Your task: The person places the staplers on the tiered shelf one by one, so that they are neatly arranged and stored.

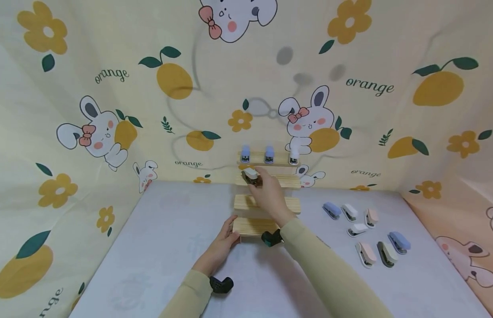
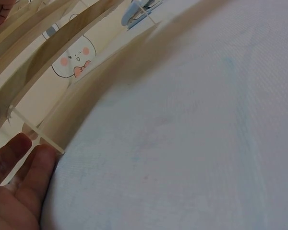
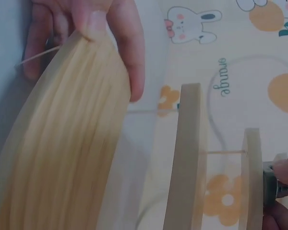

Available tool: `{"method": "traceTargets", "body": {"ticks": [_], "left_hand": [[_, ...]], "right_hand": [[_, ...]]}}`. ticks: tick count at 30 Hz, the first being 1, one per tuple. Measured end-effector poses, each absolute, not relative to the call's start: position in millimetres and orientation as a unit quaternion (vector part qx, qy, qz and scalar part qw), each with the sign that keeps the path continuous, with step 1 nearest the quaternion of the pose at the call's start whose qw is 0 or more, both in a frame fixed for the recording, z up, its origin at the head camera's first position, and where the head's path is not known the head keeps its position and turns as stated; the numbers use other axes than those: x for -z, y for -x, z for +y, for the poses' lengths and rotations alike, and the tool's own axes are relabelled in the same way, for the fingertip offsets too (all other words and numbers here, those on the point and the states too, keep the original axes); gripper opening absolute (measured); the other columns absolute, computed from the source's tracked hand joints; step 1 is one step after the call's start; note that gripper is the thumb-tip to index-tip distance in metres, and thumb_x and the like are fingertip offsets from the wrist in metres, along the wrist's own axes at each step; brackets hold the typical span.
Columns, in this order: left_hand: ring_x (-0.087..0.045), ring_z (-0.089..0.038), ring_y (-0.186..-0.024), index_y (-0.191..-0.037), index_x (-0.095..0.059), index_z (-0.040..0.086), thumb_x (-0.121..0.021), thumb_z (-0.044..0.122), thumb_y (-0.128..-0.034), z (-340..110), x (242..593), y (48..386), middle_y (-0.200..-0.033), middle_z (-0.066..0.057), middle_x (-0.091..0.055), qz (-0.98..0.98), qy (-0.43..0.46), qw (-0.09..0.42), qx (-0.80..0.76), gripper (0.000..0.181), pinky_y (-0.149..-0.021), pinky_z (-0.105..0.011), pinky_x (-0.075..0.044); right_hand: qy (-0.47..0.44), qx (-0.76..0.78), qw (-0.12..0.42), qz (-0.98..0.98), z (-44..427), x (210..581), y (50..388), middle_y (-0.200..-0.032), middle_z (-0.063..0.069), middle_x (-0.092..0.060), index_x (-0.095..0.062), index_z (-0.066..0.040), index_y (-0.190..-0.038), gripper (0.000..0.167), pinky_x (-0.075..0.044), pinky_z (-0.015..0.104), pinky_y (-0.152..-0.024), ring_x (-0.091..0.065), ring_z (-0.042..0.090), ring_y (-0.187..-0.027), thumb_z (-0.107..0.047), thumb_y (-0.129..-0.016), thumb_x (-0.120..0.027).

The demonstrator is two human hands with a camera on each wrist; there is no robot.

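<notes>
Your right hand [image 1: 268,190] has its grip clamped on a stapler [image 1: 250,172] with a white top and a dark bottom. It is at the left end of the second step [image 1: 287,181], counting from the top of the wooden rack [image 1: 244,202]. I can't tell if it sits fully on the wood. Your left hand [image 1: 221,245] has its grip closed on the left end of the bottom step [image 1: 252,226], with the thumb on top.

On the top step [image 1: 280,159], three staplers stand in a row, well apart: two blue ones [image 1: 269,153], then a white one [image 1: 294,156] on the right. Seven loose staplers [image 1: 365,255] lie on the white counter [image 1: 171,229], to the right of the rack. They are blue, pink and white. Behind the rack is a cloth [image 1: 238,66] with bunnies, oranges and yellow flowers.
</notes>
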State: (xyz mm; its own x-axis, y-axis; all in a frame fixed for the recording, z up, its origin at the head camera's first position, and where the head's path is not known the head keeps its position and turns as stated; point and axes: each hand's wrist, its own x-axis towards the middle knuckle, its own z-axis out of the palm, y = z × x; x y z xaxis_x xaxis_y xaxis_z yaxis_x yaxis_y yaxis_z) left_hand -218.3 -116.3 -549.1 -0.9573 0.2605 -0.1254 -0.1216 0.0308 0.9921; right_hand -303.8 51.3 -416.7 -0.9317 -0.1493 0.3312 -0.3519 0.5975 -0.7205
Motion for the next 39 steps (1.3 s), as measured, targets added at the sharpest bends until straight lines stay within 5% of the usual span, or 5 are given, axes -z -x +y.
{"method": "traceTargets", "body": {"ticks": [6,15,24,39], "left_hand": [[-0.031,-0.025,-0.139,-0.153,-0.018,0.033,-0.04,0.021,-0.1051,-117,549,219,-0.157,-0.013,-0.022,0.702,-0.054,0.131,-0.698,0.054,-0.113,-0.044,-0.026],[-0.036,-0.025,-0.136,-0.153,-0.017,0.032,-0.039,0.02,-0.1052,-117,552,219,-0.153,-0.017,-0.027,0.696,-0.062,0.136,-0.703,0.054,-0.111,-0.043,-0.029],[-0.037,-0.024,-0.135,-0.153,-0.017,0.034,-0.039,0.021,-0.1052,-118,552,220,-0.153,-0.016,-0.028,0.697,-0.063,0.137,-0.701,0.054,-0.111,-0.043,-0.029],[-0.034,-0.023,-0.137,-0.153,-0.017,0.033,-0.039,0.02,-0.1055,-119,552,220,-0.154,-0.015,-0.026,0.693,-0.07,0.137,-0.705,0.054,-0.112,-0.043,-0.028]], "right_hand": [[-0.161,-0.406,0.119,-0.892,52,416,305,-0.106,0.011,-0.068,-0.049,-0.005,-0.138,0.055,-0.053,0.037,-0.085,-0.065,0.02,-0.095,-0.011,-0.088,-0.07],[-0.183,-0.326,0.141,-0.917,51,421,314,-0.105,0.005,-0.068,-0.051,-0.013,-0.137,0.059,-0.042,0.041,-0.093,-0.056,0.025,-0.099,-0.028,-0.086,-0.075],[-0.192,-0.349,0.128,-0.908,50,428,321,-0.13,0.009,-0.059,-0.045,-0.014,-0.14,0.064,-0.037,0.045,-0.104,-0.053,0.03,-0.12,-0.035,-0.087,-0.073],[-0.194,-0.341,0.112,-0.913,51,432,329,-0.141,0.006,-0.052,-0.04,-0.021,-0.14,0.07,-0.033,0.047,-0.107,-0.048,0.031,-0.126,-0.046,-0.084,-0.072]]}}
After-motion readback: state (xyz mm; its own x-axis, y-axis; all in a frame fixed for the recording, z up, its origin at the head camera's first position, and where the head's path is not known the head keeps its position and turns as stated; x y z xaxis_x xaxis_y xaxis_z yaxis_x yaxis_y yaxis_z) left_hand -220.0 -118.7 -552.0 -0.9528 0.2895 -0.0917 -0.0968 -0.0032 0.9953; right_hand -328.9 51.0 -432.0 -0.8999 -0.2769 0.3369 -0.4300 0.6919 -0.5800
